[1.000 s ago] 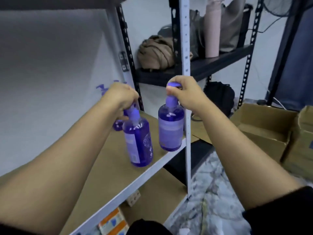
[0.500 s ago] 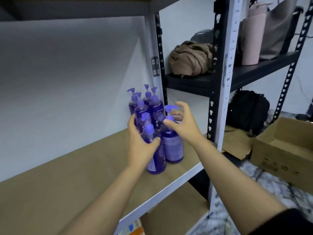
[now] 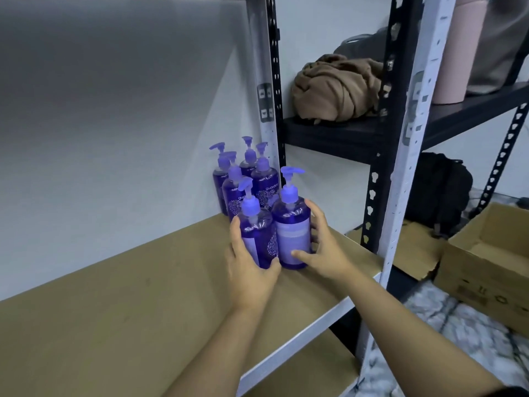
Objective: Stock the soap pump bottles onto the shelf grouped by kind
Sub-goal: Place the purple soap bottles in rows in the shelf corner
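Six purple soap pump bottles stood on the brown shelf board (image 3: 114,296), all gathered in its far right corner beside the white upright post (image 3: 269,133). Four of them formed the back cluster (image 3: 246,179), packed close against the wall and the post, their pump heads pointing various ways. The other two stood upright directly in front of that cluster, touching each other: the left front bottle (image 3: 256,236) and the right front bottle (image 3: 293,233), nearer the shelf's front right edge.

The left hand (image 3: 249,270) cupped the left front bottle low on its body, fingers curled round its left side and thumb across its base at the front. The right hand (image 3: 323,250) wrapped the right front bottle from the right, thumb lying across its lower label and fingers curving behind. Both hands gripped their bottles, which appeared to rest on the board.

Judged from this, the purple kind looked well along: every bottle in view was the same colour and sat in one tight group, so the grouping held so far. What seemed left for this pair was a last nudge back against the cluster and letting go. Most of the shelf board to the left lay bare of bottles. An open cardboard box (image 3: 486,267) sat on the floor to the right, its contents hidden, so how many bottles or kinds remained could not be told.
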